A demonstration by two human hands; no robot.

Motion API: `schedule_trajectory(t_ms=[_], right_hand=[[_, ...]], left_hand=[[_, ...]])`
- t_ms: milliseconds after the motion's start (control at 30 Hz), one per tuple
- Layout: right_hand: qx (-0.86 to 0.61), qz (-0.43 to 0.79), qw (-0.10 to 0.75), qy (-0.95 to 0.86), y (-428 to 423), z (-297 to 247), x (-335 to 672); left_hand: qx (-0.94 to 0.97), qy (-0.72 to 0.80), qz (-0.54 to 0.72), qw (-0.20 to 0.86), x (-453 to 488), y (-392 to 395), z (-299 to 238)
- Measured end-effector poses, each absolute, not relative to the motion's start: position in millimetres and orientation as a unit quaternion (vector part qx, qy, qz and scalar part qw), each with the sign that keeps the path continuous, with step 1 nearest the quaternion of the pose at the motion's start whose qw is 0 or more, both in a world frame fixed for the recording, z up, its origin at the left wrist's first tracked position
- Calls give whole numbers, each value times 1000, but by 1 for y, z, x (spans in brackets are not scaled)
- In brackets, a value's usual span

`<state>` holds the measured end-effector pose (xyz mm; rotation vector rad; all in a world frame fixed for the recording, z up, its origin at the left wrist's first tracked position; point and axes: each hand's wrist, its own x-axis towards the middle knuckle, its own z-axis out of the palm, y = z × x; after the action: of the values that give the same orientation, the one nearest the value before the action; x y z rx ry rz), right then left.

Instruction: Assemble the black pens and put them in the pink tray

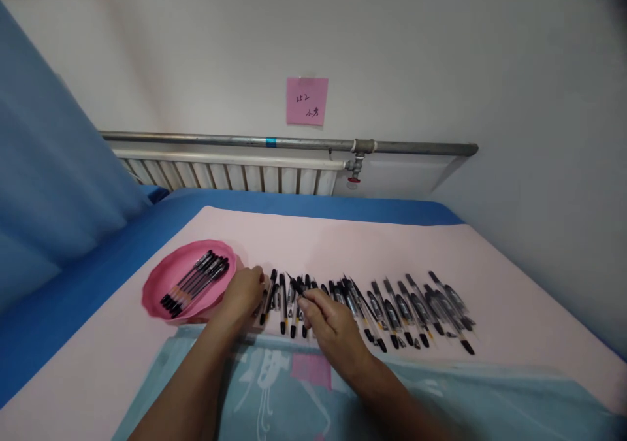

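Note:
My right hand (333,323) is closed, with thumb and fingers pinching a black pen (296,287) whose thin tip points up and left. Most of that pen is hidden by the hand or merges with the pens behind it. At the left end of the row, beside the bowl, my left hand (249,287) has its fingers curled down; what they hold, if anything, is hidden. Loose pens and pen parts (283,307), with black caps and clear barrels, lie in a row across the pink table top. Several black-capped pens (196,283) lie together in a pink bowl (161,268).
A blue printed cloth or apron (441,395) covers the near edge of the pink table top (386,238). Further pens (441,304) lie to the right. Behind stand a radiator (264,178) and a metal pipe (206,140). A blue curtain (44,166) hangs at left.

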<state>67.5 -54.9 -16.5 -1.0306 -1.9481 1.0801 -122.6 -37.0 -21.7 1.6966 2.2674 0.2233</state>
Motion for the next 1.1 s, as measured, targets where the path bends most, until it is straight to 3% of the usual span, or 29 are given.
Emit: schedule_trajectory(t_ms=[333, 400, 467, 533, 600, 800, 1100], right_hand=[[-393, 413, 327, -754, -54, -18, 67], [-395, 411, 326, -754, -54, -19, 67], [-393, 415, 326, -753, -54, -19, 66], [-388, 425, 323, -752, -56, -18, 65], [-384, 435, 318, -750, -57, -16, 64], [-389, 452, 323, -735, -58, -14, 62], [-419, 465, 328, -707, -55, -15, 62]], left_hand=[[575, 799, 102, 140, -124, -36, -24], [568, 795, 153, 149, -122, -36, -22], [526, 759, 299, 239, -119, -36, -17], [428, 659, 477, 394, -116, -38, -10], [323, 546, 572, 520, -112, -41, -4], [227, 440, 598, 630, -109, -46, 3], [212, 413, 581, 668, -97, -48, -2]])
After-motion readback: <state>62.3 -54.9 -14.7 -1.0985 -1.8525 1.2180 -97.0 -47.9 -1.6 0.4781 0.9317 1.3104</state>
